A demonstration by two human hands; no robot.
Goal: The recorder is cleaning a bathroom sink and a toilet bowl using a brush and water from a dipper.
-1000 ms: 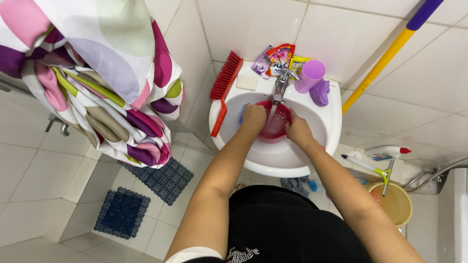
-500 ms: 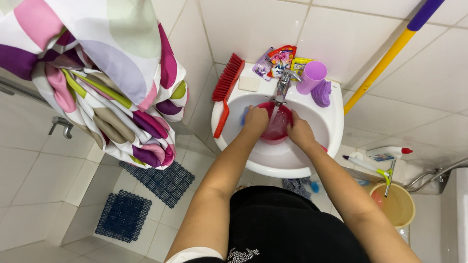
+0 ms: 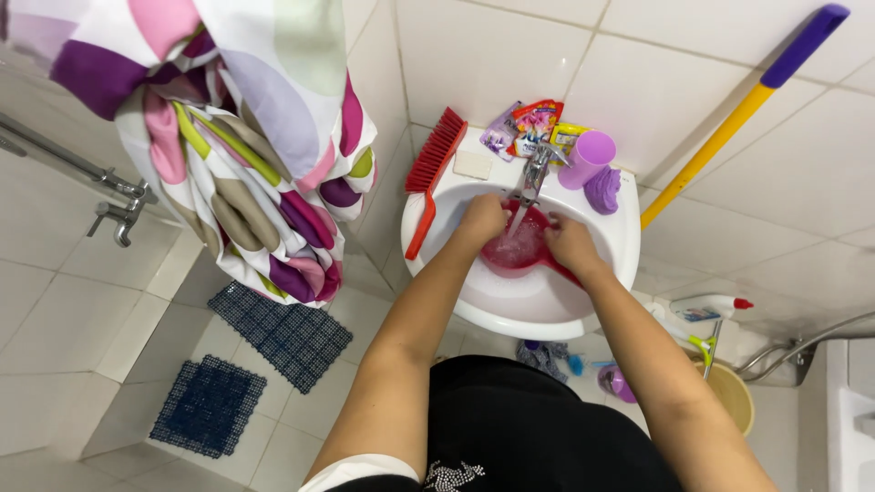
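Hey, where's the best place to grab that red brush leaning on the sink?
Probably by the narrow red handle at the lower end of the red brush, coming from the sink's outer left side. The bristle head points up toward the wall, while the handle hangs clear over the rim, away from both hands.

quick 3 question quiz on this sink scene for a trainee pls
1. True or false: water from the metal tap runs into the red plastic scoop.
2. Which hand is nearer the red long-handled brush on the white basin's rim: left hand or right hand?
3. What stands right of the tap? A) lilac plastic cup B) green glass bottle C) blue metal kettle

Key: 1 true; 2 left hand; 3 A
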